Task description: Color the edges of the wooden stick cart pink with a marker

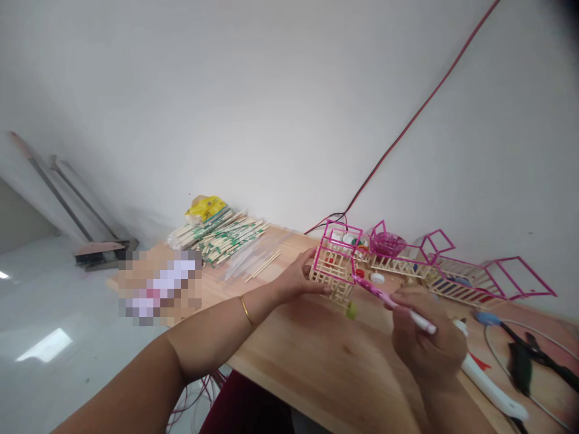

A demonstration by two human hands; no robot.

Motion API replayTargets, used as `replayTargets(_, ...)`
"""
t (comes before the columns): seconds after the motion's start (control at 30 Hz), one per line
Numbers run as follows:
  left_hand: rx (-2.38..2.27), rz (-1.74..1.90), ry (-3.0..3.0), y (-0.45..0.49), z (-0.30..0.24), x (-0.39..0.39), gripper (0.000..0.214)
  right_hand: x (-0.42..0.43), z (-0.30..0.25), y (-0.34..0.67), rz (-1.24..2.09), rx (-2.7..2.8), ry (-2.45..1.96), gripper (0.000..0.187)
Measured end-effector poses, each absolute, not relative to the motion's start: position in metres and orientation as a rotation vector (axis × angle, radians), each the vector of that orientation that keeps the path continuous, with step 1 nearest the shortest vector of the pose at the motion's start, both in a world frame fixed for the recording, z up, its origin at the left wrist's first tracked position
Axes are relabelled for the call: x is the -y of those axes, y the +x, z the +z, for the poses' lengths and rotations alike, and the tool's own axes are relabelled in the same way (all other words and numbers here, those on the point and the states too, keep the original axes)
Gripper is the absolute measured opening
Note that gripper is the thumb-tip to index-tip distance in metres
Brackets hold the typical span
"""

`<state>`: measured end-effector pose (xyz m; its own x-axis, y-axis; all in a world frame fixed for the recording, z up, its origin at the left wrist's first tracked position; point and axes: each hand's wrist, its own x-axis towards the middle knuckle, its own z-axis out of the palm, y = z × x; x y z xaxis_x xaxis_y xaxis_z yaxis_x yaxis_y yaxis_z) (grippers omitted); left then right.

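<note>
The left hand (298,278) is gripping the near end of a stick model (344,265) edged in pink, which is resting on the wooden table (316,355). The right hand (425,340) is holding a pink pen (391,303) (tip touching the model). Wrapped chopsticks (224,236) are lying well apart.

The tilted head camera looks down, close over the wooden table (312,361), toward the white wall (253,102).

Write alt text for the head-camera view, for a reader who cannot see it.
The left hand steadies a pink-edged stick model on a wooden table while the right hand holds a pink pen to its frame. Wrapped chopsticks lie piled behind.
</note>
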<state>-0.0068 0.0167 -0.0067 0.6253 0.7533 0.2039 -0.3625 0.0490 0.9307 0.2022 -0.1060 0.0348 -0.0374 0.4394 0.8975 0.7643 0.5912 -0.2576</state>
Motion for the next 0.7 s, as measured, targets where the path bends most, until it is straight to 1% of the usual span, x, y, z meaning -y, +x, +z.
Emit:
replayTargets(0.1, -0.451, 0.941, 1.296, -0.006, -0.008, -0.014, 0.108, 0.106, 0.043, 0.192, -0.362, 1.856, -0.841, 0.020)
replayTargets(0.2, -0.535, 0.990, 1.325, -0.006, -0.007, -0.012, 0.111, 0.105, 0.048, 0.182, -0.432, 1.926, -0.807, 0.026)
replayTargets(0.43, -0.598, 1.048, 1.368, -0.004, -0.007, -0.012, 0.109, 0.106, 0.040, 0.173, -0.427, 1.981, -0.853, 0.027)
replayTargets(0.6, -0.592, 1.047, 1.369, -0.005, -0.006, -0.011, 0.107, 0.106, 0.043, 0.177, -0.500, 1.948, -0.884, 0.024)
replayTargets(0.7, -0.568, 1.038, 1.294, -0.005, -0.004, -0.011, 0.110, 0.106, 0.048, 0.181, -0.553, 1.923, -0.915, 0.022)
